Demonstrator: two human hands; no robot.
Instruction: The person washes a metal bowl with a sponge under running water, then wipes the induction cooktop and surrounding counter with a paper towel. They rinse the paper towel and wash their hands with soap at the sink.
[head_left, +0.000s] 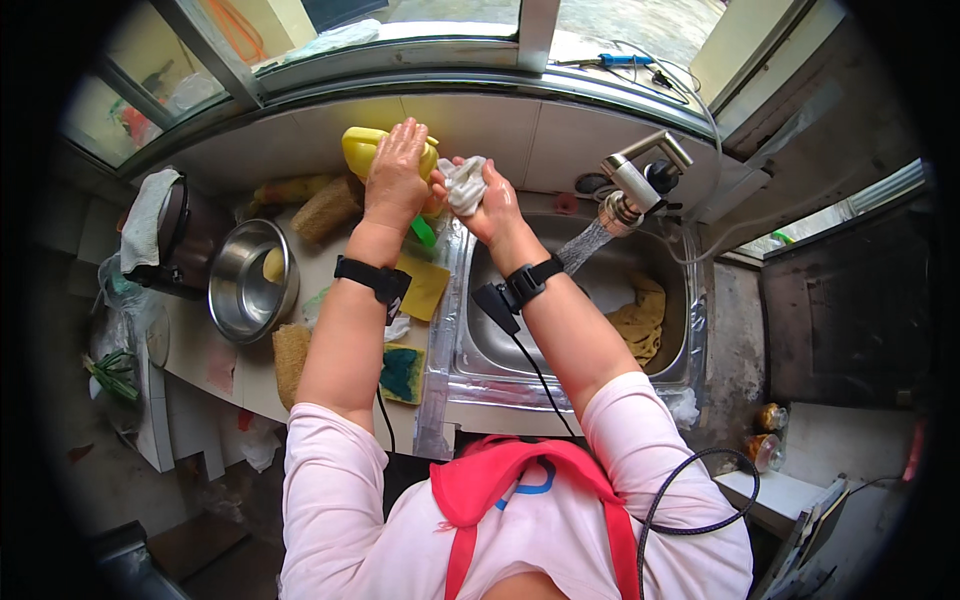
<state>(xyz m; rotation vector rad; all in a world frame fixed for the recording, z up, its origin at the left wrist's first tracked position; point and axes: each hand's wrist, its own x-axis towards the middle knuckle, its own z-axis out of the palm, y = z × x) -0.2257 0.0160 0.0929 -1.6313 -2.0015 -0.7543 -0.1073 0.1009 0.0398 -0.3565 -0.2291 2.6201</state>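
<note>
My left hand (400, 172) lies over a yellow plastic bottle (361, 150) by the tiled wall, its fingers straight and close together; the hand hides much of the bottle, and its grip is unclear. Just right of it, my right hand (496, 206) is turned palm up and holds a crumpled white cloth (465, 184). Both hands look wet. From the metal faucet (634, 180), water (583, 246) runs into the steel sink (499, 330), where a brown cloth (640, 319) lies. Left of the sink are a yellow cloth (422, 286) and a green-and-yellow scouring sponge (402, 373).
On the left counter stand a steel bowl (251, 281) with a pale yellow piece inside and a dark appliance (195, 232) draped with a white cloth (150, 221). Brown loofah-like pieces (328, 208) lie nearby. A blue-handled tool (626, 60) rests on the window ledge.
</note>
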